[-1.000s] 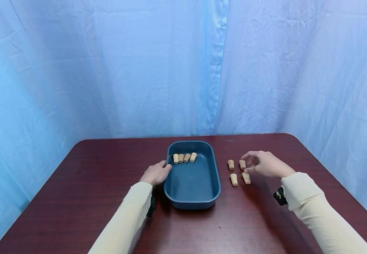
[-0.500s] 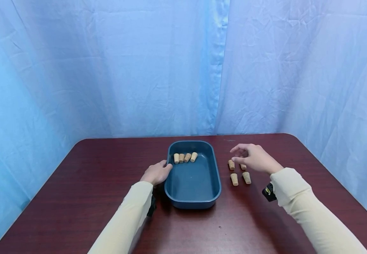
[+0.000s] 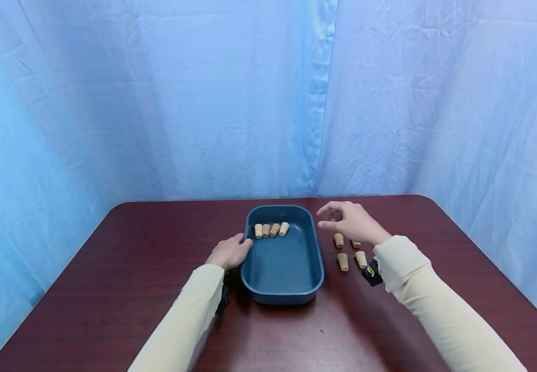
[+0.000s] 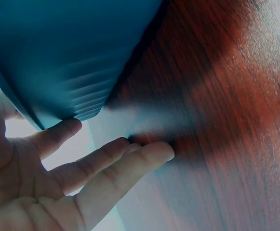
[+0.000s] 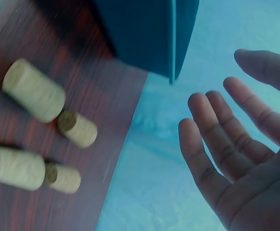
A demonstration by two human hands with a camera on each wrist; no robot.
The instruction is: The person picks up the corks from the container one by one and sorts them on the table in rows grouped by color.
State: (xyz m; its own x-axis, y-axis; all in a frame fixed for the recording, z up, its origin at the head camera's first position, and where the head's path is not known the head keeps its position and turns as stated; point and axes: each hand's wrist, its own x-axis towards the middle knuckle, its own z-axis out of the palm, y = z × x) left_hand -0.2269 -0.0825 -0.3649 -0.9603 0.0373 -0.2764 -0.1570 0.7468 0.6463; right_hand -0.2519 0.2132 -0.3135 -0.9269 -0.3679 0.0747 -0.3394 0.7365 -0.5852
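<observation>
My left hand (image 3: 228, 252) holds the left rim of a dark blue rectangular tray (image 3: 315, 281), thumb over the edge. In the left wrist view its index finger (image 4: 62, 133) touches the tray's outer wall, while the other fingers extend free below. Several tapered cork stoppers (image 3: 275, 230) lie in a row at the tray's far left inside. My right hand (image 3: 354, 221) hovers empty just right of the tray's far right corner, fingers loosely bent. Beneath and nearer to me lie more cork stoppers (image 3: 343, 262) on the table, in two rows; the right wrist view shows these stoppers (image 5: 33, 90) too.
The dark red wood-grain table (image 3: 156, 268) has rounded far corners. Behind it hangs a pale blue curtain (image 3: 231, 103), which also runs along both sides. A black wrist camera (image 3: 372, 272) sits under the right cuff.
My right hand has moved left and away from me, off the loose stoppers toward the tray's far right corner, staying empty. My left hand and the tray stay in place.
</observation>
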